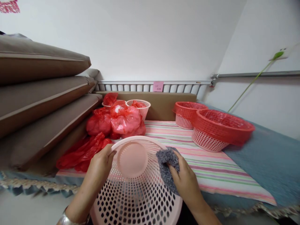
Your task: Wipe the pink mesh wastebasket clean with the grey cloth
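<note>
A pink perforated plastic basket (136, 190) is tipped toward me, its solid round bottom facing up and away. My left hand (100, 165) grips its left side near the bottom edge, fingers curled round the rim. Against the basket's right side my right hand (185, 179) presses a grey fluffy cloth (167, 162), fingers closed over it.
Red plastic bags (112, 125) and a small pink basket (140, 107) lie at the back left. Two red-lined baskets (220, 128) stand at the right on a striped mat (211, 168). Stacked brown cushions (39, 97) fill the left. A metal rail (150, 85) runs along the wall.
</note>
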`<state>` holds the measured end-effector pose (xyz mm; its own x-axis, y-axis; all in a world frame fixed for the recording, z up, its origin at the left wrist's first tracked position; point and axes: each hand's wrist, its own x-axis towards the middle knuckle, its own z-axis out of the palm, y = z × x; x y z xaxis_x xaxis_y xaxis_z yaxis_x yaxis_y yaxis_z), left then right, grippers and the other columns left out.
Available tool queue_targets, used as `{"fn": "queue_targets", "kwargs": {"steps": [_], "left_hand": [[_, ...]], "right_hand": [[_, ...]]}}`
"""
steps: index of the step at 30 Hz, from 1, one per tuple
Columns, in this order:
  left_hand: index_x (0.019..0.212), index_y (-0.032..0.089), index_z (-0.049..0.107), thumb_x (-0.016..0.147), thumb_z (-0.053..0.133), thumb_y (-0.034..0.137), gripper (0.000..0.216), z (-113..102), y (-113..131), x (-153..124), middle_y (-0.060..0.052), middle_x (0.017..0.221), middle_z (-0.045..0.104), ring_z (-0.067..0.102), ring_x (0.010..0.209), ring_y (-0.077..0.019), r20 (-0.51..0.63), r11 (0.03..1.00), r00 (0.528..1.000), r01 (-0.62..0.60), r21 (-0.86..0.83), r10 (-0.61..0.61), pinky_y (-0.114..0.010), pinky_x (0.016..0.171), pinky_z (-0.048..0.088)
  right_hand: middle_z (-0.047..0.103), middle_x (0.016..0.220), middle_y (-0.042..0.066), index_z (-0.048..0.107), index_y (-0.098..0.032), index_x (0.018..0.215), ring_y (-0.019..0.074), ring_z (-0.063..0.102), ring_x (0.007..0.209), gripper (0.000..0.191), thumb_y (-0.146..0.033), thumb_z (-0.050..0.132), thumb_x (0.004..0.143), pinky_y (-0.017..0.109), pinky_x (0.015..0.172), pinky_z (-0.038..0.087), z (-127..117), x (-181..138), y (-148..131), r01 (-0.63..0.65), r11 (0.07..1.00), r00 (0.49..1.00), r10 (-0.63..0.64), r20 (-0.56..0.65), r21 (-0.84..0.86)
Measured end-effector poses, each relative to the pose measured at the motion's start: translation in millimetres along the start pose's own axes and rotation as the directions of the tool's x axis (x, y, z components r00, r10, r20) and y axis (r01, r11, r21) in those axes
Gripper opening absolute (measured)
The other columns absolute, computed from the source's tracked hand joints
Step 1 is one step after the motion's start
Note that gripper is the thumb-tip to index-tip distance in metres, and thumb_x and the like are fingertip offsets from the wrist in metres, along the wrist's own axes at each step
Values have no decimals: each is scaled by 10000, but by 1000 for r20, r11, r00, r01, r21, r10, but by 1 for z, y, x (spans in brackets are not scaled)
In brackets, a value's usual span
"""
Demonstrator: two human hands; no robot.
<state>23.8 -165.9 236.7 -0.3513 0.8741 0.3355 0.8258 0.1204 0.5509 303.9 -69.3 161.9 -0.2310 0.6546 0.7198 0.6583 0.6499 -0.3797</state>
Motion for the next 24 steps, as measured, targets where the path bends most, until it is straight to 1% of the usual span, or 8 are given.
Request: {"fn": "queue_targets", "kwargs": {"steps": [3,6,8,11,14,17,21,24], "left_hand": [[949,216,564,901,387,321,211,-10,10,2,-40,838,690,649,799,-207,-3,1000,1000,-20,22,20,-254,693,423],[946,234,583,901,403,319,204,-19,27,10,-34,863,710,658,826,-207,28,990,995,-95,108,92,-251,695,417],[958,244,598,897,417,294,197,-20,38,17,-42,916,725,665,856,-212,57,970,990,-139,198,130,-253,692,407],[912,234,604,894,435,283,177,-14,48,24,-57,934,732,674,848,-236,74,928,989,-145,343,127,-270,643,377],[828,230,575,900,436,303,173,-8,48,27,-48,881,732,674,797,-231,71,903,992,-127,410,107,-269,606,346],[792,232,530,907,421,319,181,-9,39,27,-43,844,719,669,770,-219,59,902,995,-102,419,85,-262,596,336],[762,240,472,908,398,342,193,-15,23,20,-32,783,687,658,737,-218,26,933,1000,-4,361,-6,-255,592,339],[778,245,474,908,389,361,194,-18,15,10,-29,763,671,650,754,-230,-3,945,999,52,323,-53,-259,602,344]], "right_hand": [[590,1227,97,385,-218,1337,221,561,1150,485,-164,418,857,390,943,489,-12,24,-11,92,995,995,-94,33,44],[597,1199,94,416,-210,1319,226,559,1132,509,-115,417,819,398,956,473,-18,51,-30,184,980,973,-192,128,76],[609,1157,96,443,-200,1302,235,572,1096,525,-90,417,790,402,934,483,-13,61,-42,212,973,959,-225,173,89],[618,1117,97,457,-194,1294,241,584,1056,534,-77,421,775,403,900,498,0,65,-50,198,975,961,-214,176,102],[613,1117,97,433,-199,1312,245,577,1061,531,-91,431,792,419,901,496,11,61,-48,161,982,973,-174,151,100],[597,1161,101,406,-209,1327,247,565,1101,520,-109,428,817,431,917,493,16,50,-42,122,987,983,-134,123,105],[558,1250,121,324,-213,1373,243,545,1164,511,-159,416,874,426,922,502,22,17,-31,59,993,995,-67,78,102],[528,1304,125,269,-211,1401,233,532,1190,530,-170,409,891,402,927,506,25,-8,-22,25,997,997,-29,69,70]]}}
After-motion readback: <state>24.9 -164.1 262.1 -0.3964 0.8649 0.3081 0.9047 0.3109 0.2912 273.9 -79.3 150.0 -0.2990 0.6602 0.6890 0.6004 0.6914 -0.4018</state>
